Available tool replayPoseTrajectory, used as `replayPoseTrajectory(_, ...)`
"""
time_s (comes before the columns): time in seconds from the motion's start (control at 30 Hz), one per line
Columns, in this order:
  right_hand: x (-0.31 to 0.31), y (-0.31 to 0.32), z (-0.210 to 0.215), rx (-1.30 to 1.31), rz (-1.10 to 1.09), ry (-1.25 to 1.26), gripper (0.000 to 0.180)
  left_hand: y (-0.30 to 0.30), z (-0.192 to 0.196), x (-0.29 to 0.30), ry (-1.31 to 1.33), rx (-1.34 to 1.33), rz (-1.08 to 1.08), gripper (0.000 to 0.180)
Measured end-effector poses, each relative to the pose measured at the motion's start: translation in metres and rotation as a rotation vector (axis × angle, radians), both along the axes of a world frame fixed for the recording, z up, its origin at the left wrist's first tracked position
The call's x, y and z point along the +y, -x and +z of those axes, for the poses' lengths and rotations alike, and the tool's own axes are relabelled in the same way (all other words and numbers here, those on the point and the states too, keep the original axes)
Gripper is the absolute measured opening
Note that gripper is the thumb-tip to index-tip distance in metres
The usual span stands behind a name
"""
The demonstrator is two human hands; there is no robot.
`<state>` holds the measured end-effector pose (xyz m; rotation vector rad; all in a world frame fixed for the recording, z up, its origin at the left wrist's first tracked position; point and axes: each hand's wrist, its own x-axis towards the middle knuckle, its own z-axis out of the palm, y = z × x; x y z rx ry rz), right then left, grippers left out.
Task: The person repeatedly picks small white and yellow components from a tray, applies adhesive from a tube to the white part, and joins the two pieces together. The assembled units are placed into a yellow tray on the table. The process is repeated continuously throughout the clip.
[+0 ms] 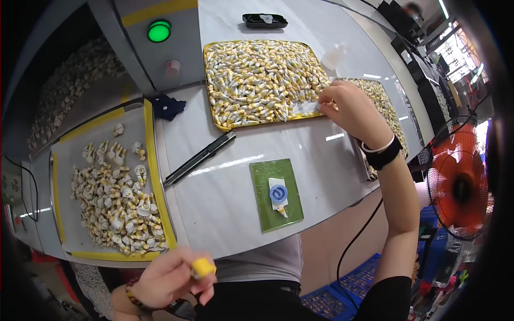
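Note:
My left hand [168,278] is closed around a small yellow block-like piece [203,267], held low in front of the table's near edge. My right hand [350,107] reaches to the right front corner of a yellow-rimmed tray [218,124] heaped with small white-and-yellow tapered pieces [257,80]. Its thumb and fingers are bent together at the rim; whatever they may pinch is too small to make out. Between the hands lies a green board [267,216], carrying a white slip [276,205] under a blue round piece [278,193] and one small white-and-yellow piece [282,212].
At left, a yellow-taped tray [166,224] holds clustered white-and-yellow pieces. A black-and-silver bar [201,158] lies mid-table. Another filled tray [396,125] sits beneath my right forearm. A green button [159,32], black holder [265,21] and orange fan [460,182] stand around.

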<state>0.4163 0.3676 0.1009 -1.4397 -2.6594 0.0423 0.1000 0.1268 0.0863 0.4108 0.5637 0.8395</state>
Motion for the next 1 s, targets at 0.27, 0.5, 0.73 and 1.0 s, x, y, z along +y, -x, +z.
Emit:
replayPoseTrajectory(0.27, -0.015, 0.025, 0.002, 0.422, -0.032, -0.034, 0.006, -0.023, -0.032, -0.002, -0.033, -0.251, 0.291, 0.039)
replayPoseTrajectory(0.5, -0.098, 0.051, 0.016, 0.421, 0.345, 0.171, 0.025, -0.027, -0.034, -0.003, -0.187, 0.001, 0.27, 0.051)
replayPoseTrajectory(0.73, -0.113, 0.051, -0.004, 0.192, 0.422, 0.043, 0.022, -0.034, -0.034, 0.003, -0.131, -0.059, 0.208, 0.045)
replayPoseTrajectory(1.0, -0.113, 0.056, -0.002, 0.118, 0.537, 0.052, 0.019, -0.045, -0.044, 0.006, -0.171, -0.164, 0.284, 0.042)
